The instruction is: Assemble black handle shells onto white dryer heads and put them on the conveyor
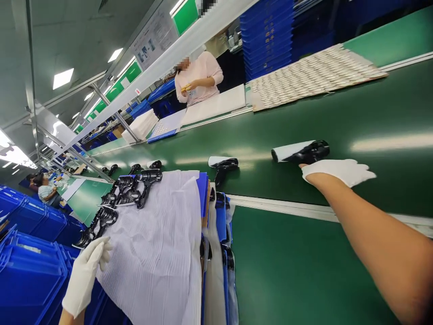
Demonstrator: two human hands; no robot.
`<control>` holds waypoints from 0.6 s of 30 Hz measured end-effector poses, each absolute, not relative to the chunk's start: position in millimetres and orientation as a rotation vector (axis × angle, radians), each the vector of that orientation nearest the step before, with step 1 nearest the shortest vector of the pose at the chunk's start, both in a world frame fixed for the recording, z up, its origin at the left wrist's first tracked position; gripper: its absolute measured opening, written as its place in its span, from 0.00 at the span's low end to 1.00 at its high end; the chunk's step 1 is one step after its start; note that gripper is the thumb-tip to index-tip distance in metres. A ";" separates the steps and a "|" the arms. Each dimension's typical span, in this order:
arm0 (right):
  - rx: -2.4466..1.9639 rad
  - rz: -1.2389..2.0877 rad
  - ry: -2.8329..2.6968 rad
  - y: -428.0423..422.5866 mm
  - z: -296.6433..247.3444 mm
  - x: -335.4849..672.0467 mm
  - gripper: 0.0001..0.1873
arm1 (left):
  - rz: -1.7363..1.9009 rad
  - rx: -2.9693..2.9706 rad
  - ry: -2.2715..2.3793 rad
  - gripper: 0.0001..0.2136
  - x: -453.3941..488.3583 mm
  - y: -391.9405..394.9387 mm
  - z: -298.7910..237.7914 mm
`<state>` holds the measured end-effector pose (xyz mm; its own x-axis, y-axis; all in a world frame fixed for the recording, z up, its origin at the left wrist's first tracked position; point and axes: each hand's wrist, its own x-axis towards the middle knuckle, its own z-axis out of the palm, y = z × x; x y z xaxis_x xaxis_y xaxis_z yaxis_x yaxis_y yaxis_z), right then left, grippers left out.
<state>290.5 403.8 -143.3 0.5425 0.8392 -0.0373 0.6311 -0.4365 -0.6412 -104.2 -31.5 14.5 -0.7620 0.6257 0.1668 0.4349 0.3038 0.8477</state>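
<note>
My right hand (340,172), in a white glove, is stretched out over the green conveyor belt (257,185). Its fingers are straight, and its thumb side is close to a pistol-shaped plastic housing (301,152), black with a white strip; whether they touch I cannot tell. Another such housing (223,166) lies further left on the belt. My left hand (86,273), also gloved, hovers at the left edge of a white foam sheet (155,253) with fingers loosely bent and nothing visible in them. Just above it, several black housings (126,189) rest on the sheet's far side.
Under the foam sheet are stacked layers with blue dividers (221,216). Blue crates (30,271) stand at left. Across the belt, a person (199,79) holds a small yellow item beside a board of small pale parts (311,79). More housings (113,169) lie along the belt.
</note>
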 end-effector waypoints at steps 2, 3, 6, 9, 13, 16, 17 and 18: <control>-2.293 0.486 -1.224 400.5 -128.0 272.2 0.26 | 1.314 1.071 2.468 0.22 -109.3 -15.0 26.5; -2.230 0.456 -1.330 395.5 -115.2 258.4 0.23 | 1.225 1.135 2.513 0.20 -114.3 -4.6 30.6; -1.764 0.391 -1.765 362.6 -63.3 199.6 0.24 | 0.891 1.367 2.601 0.14 -134.7 33.7 33.7; -1.279 0.443 -2.149 310.7 -12.9 123.5 0.22 | 0.746 1.359 2.624 0.14 -153.5 74.1 25.7; -1.032 0.654 -2.466 252.0 16.4 31.2 0.14 | 0.665 1.271 2.586 0.06 -167.1 107.5 12.9; -1.144 0.800 -2.502 236.0 17.2 -10.3 0.17 | 0.800 1.224 2.515 0.10 -173.8 105.8 10.8; -1.198 0.841 -2.481 235.4 16.5 -18.6 0.18 | 0.875 1.205 2.483 0.10 -175.9 100.4 11.3; -1.248 0.882 -2.451 236.0 15.9 -24.7 0.18 | 0.960 1.185 2.447 0.10 -177.9 93.3 11.9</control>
<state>-24.7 236.0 15.9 -0.6008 0.7980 -0.0472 0.6450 0.4490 -0.6184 -177.9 93.3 11.9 -0.6344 0.7713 0.0524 0.6012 0.4496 0.6606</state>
